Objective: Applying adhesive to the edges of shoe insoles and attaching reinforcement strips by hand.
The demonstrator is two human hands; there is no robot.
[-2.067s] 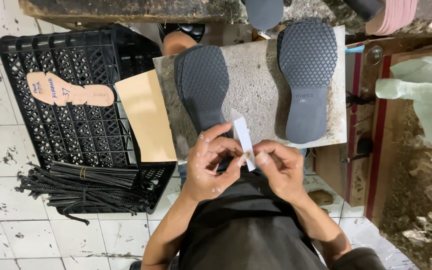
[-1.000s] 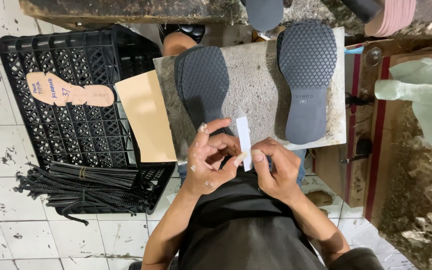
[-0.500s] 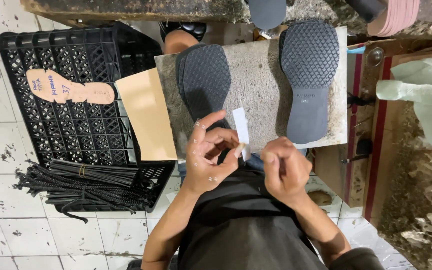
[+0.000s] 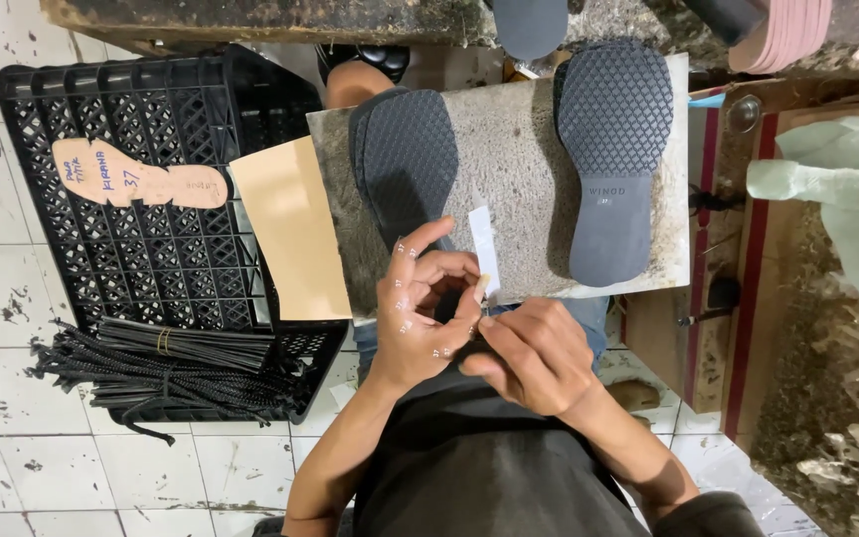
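Note:
Both of my hands meet over my lap, just below a stone slab (image 4: 514, 179). My left hand (image 4: 420, 308) pinches a small white paper strip (image 4: 483, 249) that stands up between its fingertips. My right hand (image 4: 534, 353) is curled beside it, its fingertips at the strip's lower end. Two black rubber shoe soles lie tread-up on the slab: one at the left (image 4: 405, 159), partly behind my left hand, and one at the right (image 4: 613, 149).
A black plastic crate (image 4: 131, 179) stands at the left with a tan insole pattern (image 4: 136, 177) on it. A tan sheet (image 4: 290, 229) leans between crate and slab. A bundle of black cords (image 4: 171, 368) lies on the tiled floor. At the right are a wooden box and a pale green bag (image 4: 837, 199).
The white strip has stayed in my left hand, shifting slightly. My right hand drew back from it half a second ago and has come in again to its lower end.

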